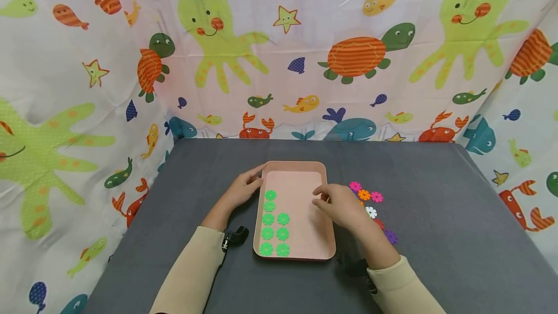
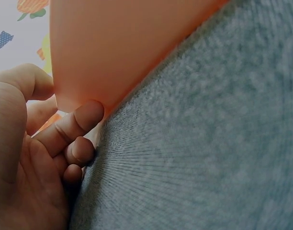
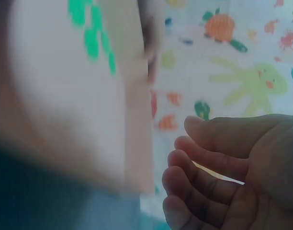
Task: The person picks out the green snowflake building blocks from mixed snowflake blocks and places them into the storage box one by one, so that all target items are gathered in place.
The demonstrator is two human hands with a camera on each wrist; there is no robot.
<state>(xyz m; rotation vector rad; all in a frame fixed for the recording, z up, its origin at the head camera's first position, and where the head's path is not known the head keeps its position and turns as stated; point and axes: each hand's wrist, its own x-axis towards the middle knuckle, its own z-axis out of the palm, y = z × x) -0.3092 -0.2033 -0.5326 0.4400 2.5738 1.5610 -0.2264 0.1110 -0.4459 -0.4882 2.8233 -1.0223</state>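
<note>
A pink rectangular tray (image 1: 301, 167) lies on the grey table. Green notched snowflake discs (image 1: 268, 219) form two columns along its left side, the right column shorter with 3 discs. At the tray's far left corner, my left hand (image 1: 244, 188) holds the edge, thumb and fingertips against the wall; the left wrist view shows the fingers (image 2: 89, 117) on the tray wall (image 2: 118, 43). My right hand (image 1: 342, 205) hovers over the tray's right side. Its fingers (image 3: 177, 187) curl loosely with nothing visible between them and the thumb.
Right of the tray lies a loose group of snowflake discs (image 1: 364, 195) in pink, orange, white, red and purple, partly behind the right hand. A sea-animal patterned curtain (image 1: 279, 62) hangs behind and beside the table (image 1: 209, 159). Dark straps (image 1: 235, 236) sit at the wrists.
</note>
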